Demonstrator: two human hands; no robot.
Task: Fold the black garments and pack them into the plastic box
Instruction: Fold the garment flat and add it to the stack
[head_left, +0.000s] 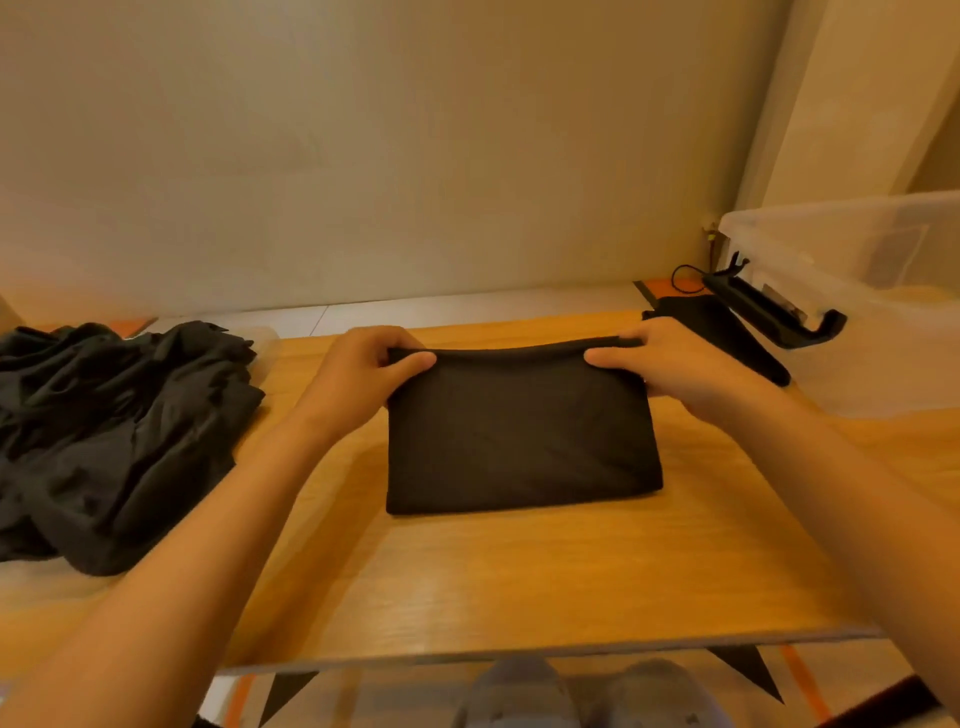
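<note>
Folded garment (522, 436) lies on the tabletop (519, 571), its far edge pinched by left hand (363, 371) and right hand (670, 364); next, likely lift it level into the plastic box (872, 312).

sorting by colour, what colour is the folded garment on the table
Plain black, no visible pattern: the folded garment shows in the head view.

Centre: folded garment (522, 431) on the table (519, 571).
Left: pile of clothes (109, 436), apart from it.
Far right: plastic box (883, 291).
Garment's far corners: left hand (358, 374) and right hand (680, 364), one gripping each.
</note>
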